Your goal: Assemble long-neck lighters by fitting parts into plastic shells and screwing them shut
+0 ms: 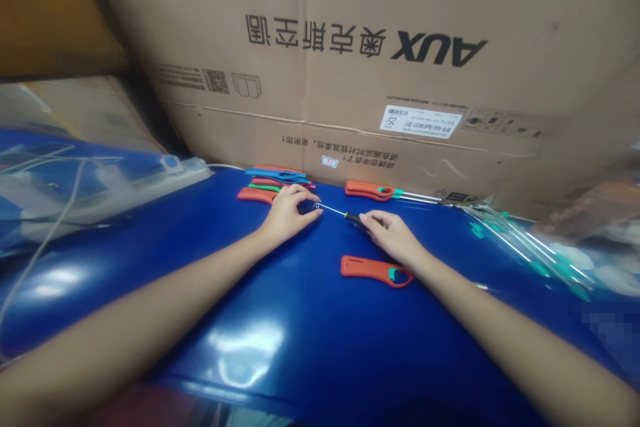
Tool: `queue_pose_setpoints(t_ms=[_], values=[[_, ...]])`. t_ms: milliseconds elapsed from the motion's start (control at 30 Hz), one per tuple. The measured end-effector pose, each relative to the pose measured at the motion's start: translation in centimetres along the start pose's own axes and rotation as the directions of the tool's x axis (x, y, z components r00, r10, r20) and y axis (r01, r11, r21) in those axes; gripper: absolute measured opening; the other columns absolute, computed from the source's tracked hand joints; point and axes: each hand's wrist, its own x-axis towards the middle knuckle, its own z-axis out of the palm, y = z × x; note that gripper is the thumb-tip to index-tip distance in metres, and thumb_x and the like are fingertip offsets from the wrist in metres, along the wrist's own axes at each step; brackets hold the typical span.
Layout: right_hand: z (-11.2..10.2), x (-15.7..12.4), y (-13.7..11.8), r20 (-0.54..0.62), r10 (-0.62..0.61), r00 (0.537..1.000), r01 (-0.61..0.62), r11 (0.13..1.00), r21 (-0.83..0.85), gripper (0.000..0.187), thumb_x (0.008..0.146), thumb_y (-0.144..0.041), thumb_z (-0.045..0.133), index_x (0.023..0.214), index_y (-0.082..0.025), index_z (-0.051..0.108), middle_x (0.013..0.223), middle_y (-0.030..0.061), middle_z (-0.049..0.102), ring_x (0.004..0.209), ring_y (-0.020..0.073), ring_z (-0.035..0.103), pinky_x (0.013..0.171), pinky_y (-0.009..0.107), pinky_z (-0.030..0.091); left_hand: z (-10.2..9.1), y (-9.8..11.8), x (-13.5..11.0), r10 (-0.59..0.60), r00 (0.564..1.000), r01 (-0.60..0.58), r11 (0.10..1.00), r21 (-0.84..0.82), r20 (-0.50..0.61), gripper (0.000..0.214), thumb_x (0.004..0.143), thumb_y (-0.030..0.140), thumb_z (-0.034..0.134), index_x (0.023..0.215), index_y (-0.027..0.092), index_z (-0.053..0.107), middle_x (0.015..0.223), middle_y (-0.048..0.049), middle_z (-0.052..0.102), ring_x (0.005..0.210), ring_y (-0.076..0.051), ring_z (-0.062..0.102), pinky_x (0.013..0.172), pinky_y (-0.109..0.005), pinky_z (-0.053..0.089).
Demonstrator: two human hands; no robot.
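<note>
My right hand [393,235] is closed around the black handle of a screwdriver [334,209], whose thin metal shaft points left. Its tip meets a few tiny shiny metal pieces [317,205], too small to name for sure, perhaps screws. My left hand [290,210] has thumb and forefinger apart on either side of these pieces, with blue tabletop showing between them. Just below my right hand lies an orange lighter casing [367,268] with a green trigger. Behind my left hand are several stacked casings, including a blue one [277,174] and an orange one [255,195].
An orange lighter [369,189] with a metal tube lies by the large cardboard box [300,93] at the back. Several metal tubes with green parts [530,247] are at right, near clear plastic bags [613,260]. A white power strip [185,175] and cables occupy the left.
</note>
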Motion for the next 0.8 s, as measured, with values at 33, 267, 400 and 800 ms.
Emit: queue_pose_setpoints(t_ms=[33,267,400,800], values=[[-0.01,0.02,0.0,0.0,-0.003,1.0,0.003,1.0,0.001,0.056,0.08,-0.074,0.06,0.085,-0.018,0.067,0.061,-0.0042,0.046,0.053,0.0101,0.033,0.049,0.026,0.023,0.01,0.07,0.06,-0.002,1.0,0.002,1.0,0.01,0.002,0.017,0.079,0.029,0.079,0.096,0.024,0.075,0.104,-0.0037,0.068,0.105,-0.025,0.06,0.1,-0.044,0.048],[-0.01,-0.24,-0.57,0.005,-0.014,1.0,0.014,1.0,0.011,0.053,0.081,-0.072,0.06,0.083,-0.019,0.066,0.061,-0.0036,0.047,0.054,0.0109,0.036,0.05,0.026,0.025,0.05,-0.06,0.49,-0.039,0.999,0.038,0.997,0.074,0.013,0.012,0.08,0.032,0.08,0.089,0.025,0.076,0.106,-0.0031,0.07,0.107,-0.026,0.06,0.101,-0.045,0.045],[-0.06,-0.42,-0.89,0.006,-0.014,1.0,0.014,1.0,0.02,0.053,0.08,-0.072,0.06,0.081,-0.019,0.065,0.061,-0.0034,0.047,0.055,0.0114,0.038,0.05,0.026,0.026,0.16,-0.39,0.59,-0.063,0.998,0.061,0.994,0.087,0.02,0.009,0.083,0.033,0.077,0.083,0.024,0.076,0.106,-0.003,0.07,0.109,-0.026,0.06,0.102,-0.046,0.044],[-0.06,-0.33,-0.7,0.002,0.0,1.0,0.0,0.996,0.088,0.055,0.079,-0.075,0.06,0.079,-0.02,0.062,0.056,-0.006,0.043,0.049,0.0099,0.033,0.049,0.027,0.023,0.27,-0.79,0.62,-0.078,0.997,0.076,0.993,0.089,0.026,0.011,0.082,0.035,0.079,0.082,0.024,0.077,0.107,-0.003,0.07,0.109,-0.025,0.061,0.103,-0.046,0.044]])
